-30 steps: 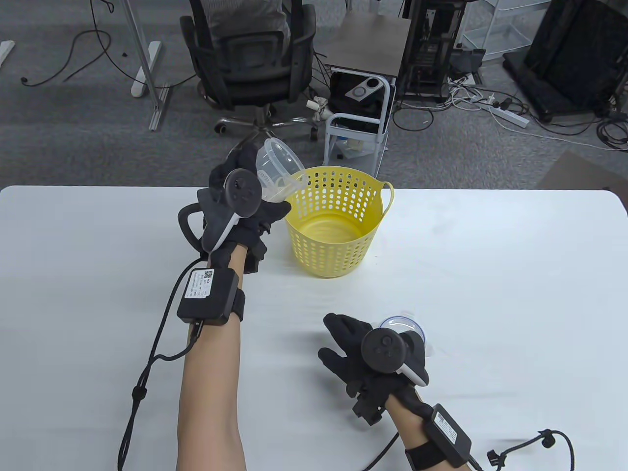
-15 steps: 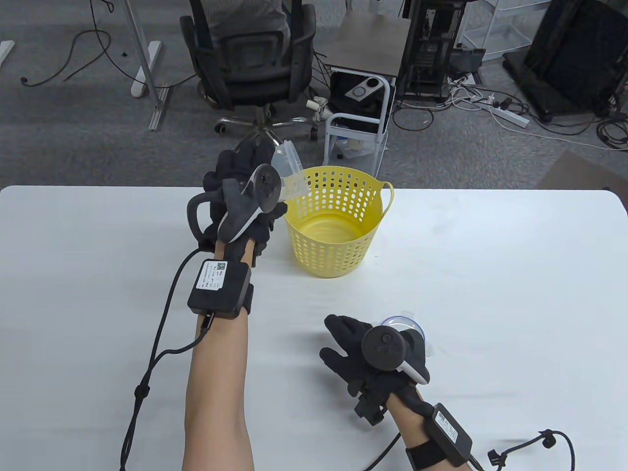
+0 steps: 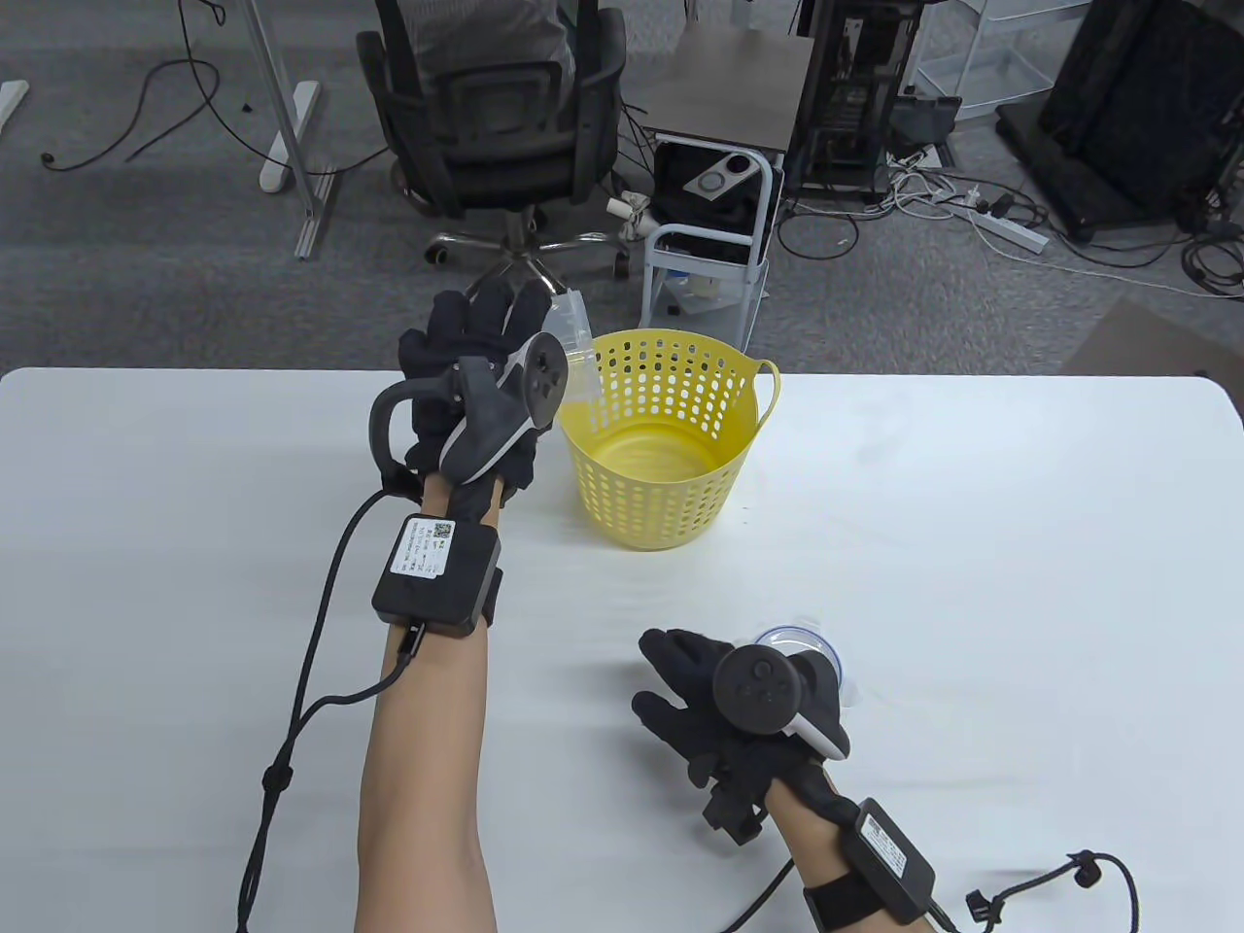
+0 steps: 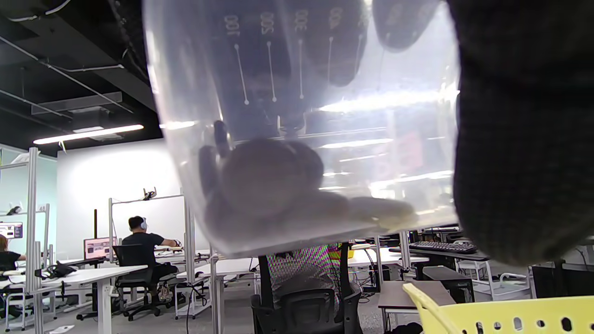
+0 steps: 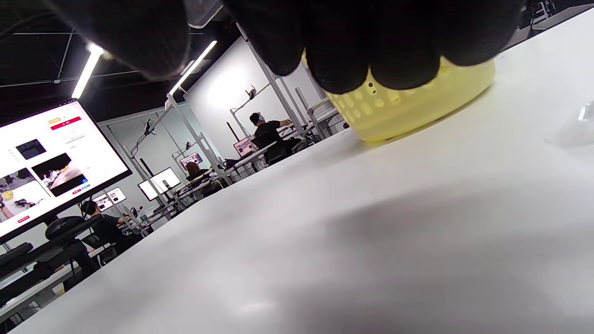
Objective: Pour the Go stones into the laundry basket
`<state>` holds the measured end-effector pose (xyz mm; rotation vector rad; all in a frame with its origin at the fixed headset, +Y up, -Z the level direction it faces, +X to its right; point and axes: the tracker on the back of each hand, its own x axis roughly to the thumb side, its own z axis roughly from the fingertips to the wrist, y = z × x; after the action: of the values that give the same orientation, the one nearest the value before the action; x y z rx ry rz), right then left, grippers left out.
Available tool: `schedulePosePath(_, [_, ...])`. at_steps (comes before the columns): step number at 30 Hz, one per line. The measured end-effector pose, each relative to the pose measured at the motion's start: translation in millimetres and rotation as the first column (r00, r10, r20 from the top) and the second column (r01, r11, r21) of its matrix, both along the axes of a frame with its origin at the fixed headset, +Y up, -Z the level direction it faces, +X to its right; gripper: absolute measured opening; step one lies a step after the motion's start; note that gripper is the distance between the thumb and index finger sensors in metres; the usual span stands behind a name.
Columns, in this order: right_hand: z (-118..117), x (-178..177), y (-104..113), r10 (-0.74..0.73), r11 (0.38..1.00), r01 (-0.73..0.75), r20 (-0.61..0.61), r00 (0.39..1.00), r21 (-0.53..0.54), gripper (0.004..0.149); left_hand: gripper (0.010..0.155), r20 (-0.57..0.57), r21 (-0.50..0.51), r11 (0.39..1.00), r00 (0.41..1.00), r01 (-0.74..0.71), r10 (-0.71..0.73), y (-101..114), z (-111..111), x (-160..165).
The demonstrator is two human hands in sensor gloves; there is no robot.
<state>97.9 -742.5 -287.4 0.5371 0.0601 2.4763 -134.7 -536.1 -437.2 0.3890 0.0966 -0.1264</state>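
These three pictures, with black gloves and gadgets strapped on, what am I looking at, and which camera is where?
There is no robot here: a person wears black sensor gloves, with a tracker strapped to the back of each hand. The wide picture is taken from above the white table; the other two come from small cameras on the wrists.

The left hand holds a clear measuring cup tilted towards the rim of the yellow basket. In the left wrist view you look through the cup at the Go stones gathered at its low side, with the basket's rim below. The basket looks empty so far.

The right hand rests on the table, fingers spread, holding nothing. Beside it lies a clear round lid. The right wrist view looks low across the table at the basket.
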Motion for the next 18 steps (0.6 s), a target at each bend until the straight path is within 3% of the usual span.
schedulePosePath(18, [-0.3,-1.7,-1.2,0.019,0.999,-0.019,-0.011,1.000,-0.027,0.070,0.126,-0.005,-0.005,0.990,0.990,0.142,-0.142,-4.8,0.1,7.4])
